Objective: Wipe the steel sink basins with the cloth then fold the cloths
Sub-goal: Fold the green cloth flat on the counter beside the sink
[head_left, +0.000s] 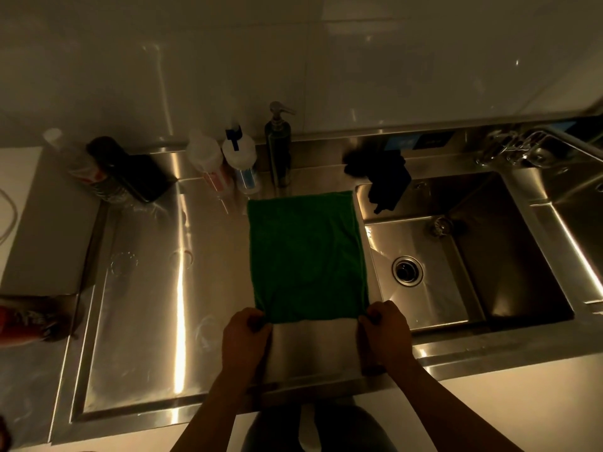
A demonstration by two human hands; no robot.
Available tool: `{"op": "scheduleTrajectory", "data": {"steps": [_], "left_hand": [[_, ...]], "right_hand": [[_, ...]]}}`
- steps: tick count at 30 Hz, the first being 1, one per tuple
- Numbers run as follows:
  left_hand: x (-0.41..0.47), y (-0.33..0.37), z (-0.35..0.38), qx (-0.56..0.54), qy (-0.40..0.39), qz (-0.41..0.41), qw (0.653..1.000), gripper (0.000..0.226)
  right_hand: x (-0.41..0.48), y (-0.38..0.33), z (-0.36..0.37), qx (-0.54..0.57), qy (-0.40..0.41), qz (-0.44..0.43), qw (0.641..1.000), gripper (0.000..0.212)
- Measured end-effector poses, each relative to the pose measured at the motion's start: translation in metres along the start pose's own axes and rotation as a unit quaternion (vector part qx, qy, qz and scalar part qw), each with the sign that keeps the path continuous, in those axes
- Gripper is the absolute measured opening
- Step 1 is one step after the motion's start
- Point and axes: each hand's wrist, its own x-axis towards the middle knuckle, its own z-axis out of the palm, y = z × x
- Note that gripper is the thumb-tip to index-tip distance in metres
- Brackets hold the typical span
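A: What sits at the far left of the frame?

B: A red object (23, 321) at the lower left edge, too blurred to name. In the upper left, a clear bottle (81, 168) and a dark bottle (130, 172) lean side by side at the back of the steel drainboard (156, 288).

A: And further in?

B: Two white bottles (205, 154) stand together at the back, the right one with a blue nozzle. A pump bottle (279, 145) stands just right of them.

A: Where is the cloth?

B: The green cloth (306, 256) lies flat in the centre of the frame, on the drainboard, along the left rim of the basin (509, 256). Its far edge reaches nearly to the bottles, and its near edge is at the hands.

A: How are the hands set?

B: The left hand (248, 334) pinches the cloth's near left corner, fingers curled over it. The right hand (383, 324) pinches the near right corner the same way. Both forearms come in from the bottom of the frame.

A: And right of that?

B: A black cloth (386, 177) hangs crumpled over the basin's back left corner. The basin fills the centre right, with its drain (408, 269) in the floor near the left wall. A tap (518, 148) stands at the upper right, behind the basin.
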Motion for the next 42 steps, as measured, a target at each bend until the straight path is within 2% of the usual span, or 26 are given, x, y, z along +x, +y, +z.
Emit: {"op": "scheduleTrajectory", "data": {"steps": [3, 8, 14, 18, 22, 24, 27, 29, 35, 39, 42], "left_hand": [[0.002, -0.003, -0.003, 0.027, 0.007, -0.021, 0.999, 0.009], [0.002, -0.01, -0.013, 0.029, 0.017, -0.052, 0.998, 0.016], [-0.001, -0.019, -0.028, 0.044, 0.011, -0.074, 0.996, 0.018], [-0.008, -0.03, -0.034, 0.112, -0.024, -0.085, 0.99, 0.023], [-0.008, -0.029, -0.038, 0.128, -0.086, -0.115, 0.981, 0.019], [-0.005, -0.023, -0.045, 0.084, -0.102, -0.137, 0.982, 0.016], [-0.005, -0.013, -0.06, -0.109, -0.118, -0.213, 0.964, 0.01], [-0.007, -0.006, -0.067, -0.179, -0.112, -0.229, 0.95, 0.014], [0.0, 0.005, -0.08, -0.205, -0.067, -0.178, 0.96, 0.017], [0.012, 0.021, -0.085, -0.253, -0.056, -0.094, 0.961, 0.039], [0.023, 0.039, -0.084, -0.25, -0.033, -0.047, 0.966, 0.027]], "right_hand": [[-0.001, 0.0, -0.002, 0.012, -0.001, 0.008, 1.0, 0.006], [-0.005, 0.007, -0.008, 0.051, 0.0, 0.04, 0.998, 0.012], [0.001, 0.019, -0.025, 0.068, -0.037, 0.108, 0.991, 0.006], [0.004, 0.03, -0.034, 0.058, -0.035, 0.138, 0.988, 0.008], [0.0, 0.03, -0.035, 0.025, -0.09, 0.134, 0.987, 0.015], [0.0, 0.032, -0.038, 0.032, -0.118, 0.123, 0.985, 0.013], [0.001, 0.036, -0.045, 0.072, -0.125, 0.119, 0.982, 0.012], [0.003, 0.036, -0.051, 0.11, -0.115, 0.119, 0.98, 0.013], [0.017, 0.011, -0.075, 0.207, -0.106, 0.091, 0.968, 0.014], [0.033, -0.015, -0.093, 0.304, -0.107, 0.035, 0.946, 0.024], [0.048, -0.035, -0.101, 0.322, -0.108, -0.001, 0.941, 0.023]]}}
